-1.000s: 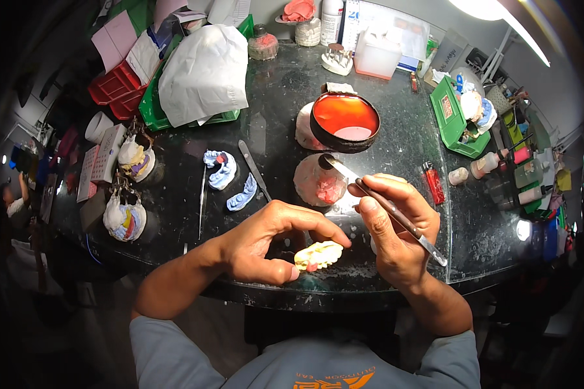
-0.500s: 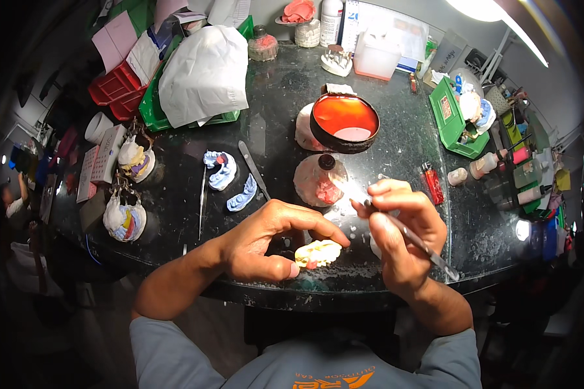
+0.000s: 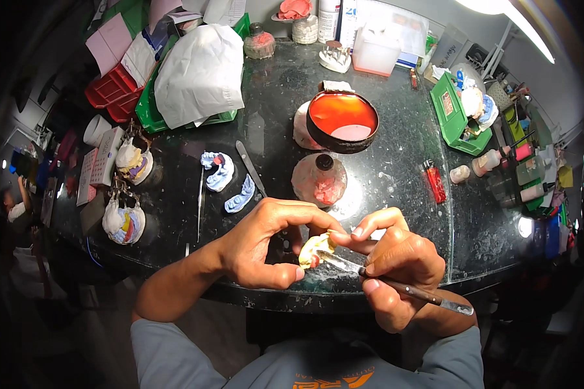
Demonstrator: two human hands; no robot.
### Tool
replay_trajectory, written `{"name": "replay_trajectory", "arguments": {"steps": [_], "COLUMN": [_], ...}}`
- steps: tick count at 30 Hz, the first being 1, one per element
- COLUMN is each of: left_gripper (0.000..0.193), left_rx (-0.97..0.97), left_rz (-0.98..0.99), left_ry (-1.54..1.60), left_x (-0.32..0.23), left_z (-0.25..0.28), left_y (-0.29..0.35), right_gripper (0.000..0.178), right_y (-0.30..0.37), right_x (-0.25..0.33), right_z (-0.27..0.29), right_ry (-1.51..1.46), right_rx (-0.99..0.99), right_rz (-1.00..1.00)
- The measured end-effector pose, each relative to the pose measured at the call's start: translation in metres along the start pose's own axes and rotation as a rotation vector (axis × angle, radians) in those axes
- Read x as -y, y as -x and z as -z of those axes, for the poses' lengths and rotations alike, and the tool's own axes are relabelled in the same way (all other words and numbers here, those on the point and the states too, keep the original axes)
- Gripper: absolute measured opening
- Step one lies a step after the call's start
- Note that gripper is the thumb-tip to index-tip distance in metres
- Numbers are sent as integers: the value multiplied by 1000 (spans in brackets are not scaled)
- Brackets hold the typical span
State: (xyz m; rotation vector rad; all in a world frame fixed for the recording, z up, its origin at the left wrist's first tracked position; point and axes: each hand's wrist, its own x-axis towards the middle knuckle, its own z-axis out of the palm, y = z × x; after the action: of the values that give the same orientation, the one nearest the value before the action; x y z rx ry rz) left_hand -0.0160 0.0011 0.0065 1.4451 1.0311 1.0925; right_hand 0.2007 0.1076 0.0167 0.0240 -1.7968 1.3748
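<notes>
Work on your side of the jar (image 3: 320, 183): the yellow cast (image 3: 309, 249) is up off the surface (image 3: 396, 162) there, pinched between the thumb and forefinger of your left hand (image 3: 264, 245). Your right hand (image 3: 399, 259) is closed around the spatula (image 3: 425, 296), and the blade appears to meet the cast beside its red patch (image 3: 315, 262); whether it is pressing, you cannot tell from this angle.

To do this well, brace your right fingers lightly against the left ones, so both hands move as one. Favour short, light strokes with the blade low, and turn the cast rather than bending your wrist. Its rim looks thin, so a hard squeeze could chip it.

The surface's near edge runs just your side of the cast, and the spatula's tail sticks out to the right, so watch both when you turn. The bowl (image 3: 342, 120) stands just beyond the jar; the knife (image 3: 250, 168) and blue pieces (image 3: 219, 172) lie left of it. The widest gap for moving looks to be right of the jar, before the red lighter (image 3: 435, 183).
</notes>
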Motion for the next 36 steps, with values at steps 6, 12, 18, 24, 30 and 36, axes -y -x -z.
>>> {"name": "replay_trajectory", "arguments": {"steps": [6, 12, 18, 24, 30, 36], "left_gripper": [71, 72, 73, 73, 72, 71], "left_rx": [5, 2, -3, 2, 3, -2], "left_rz": [-45, -56, -58, -56, -68, -34], "left_ry": [-31, -44, -47, -75, -76, -43], "left_x": [3, 2, 1, 2, 2, -2], "left_z": [0, 0, -1, 0, 1, 0], "left_y": [0, -1, -1, 0, -1, 0], "right_gripper": [12, 13, 14, 14, 14, 12], "right_y": [0, 0, -6, -3, -4, 0], "right_x": [0, 2, 2, 0, 0, -1], "right_z": [1, 2, 4, 3, 5, 3], "right_ry": [5, 13, 63, 31, 64, 13], "right_rx": [4, 48, 88, 44, 76, 6], "right_rz": [-1, -20, 39, 1, 26, -8]}}
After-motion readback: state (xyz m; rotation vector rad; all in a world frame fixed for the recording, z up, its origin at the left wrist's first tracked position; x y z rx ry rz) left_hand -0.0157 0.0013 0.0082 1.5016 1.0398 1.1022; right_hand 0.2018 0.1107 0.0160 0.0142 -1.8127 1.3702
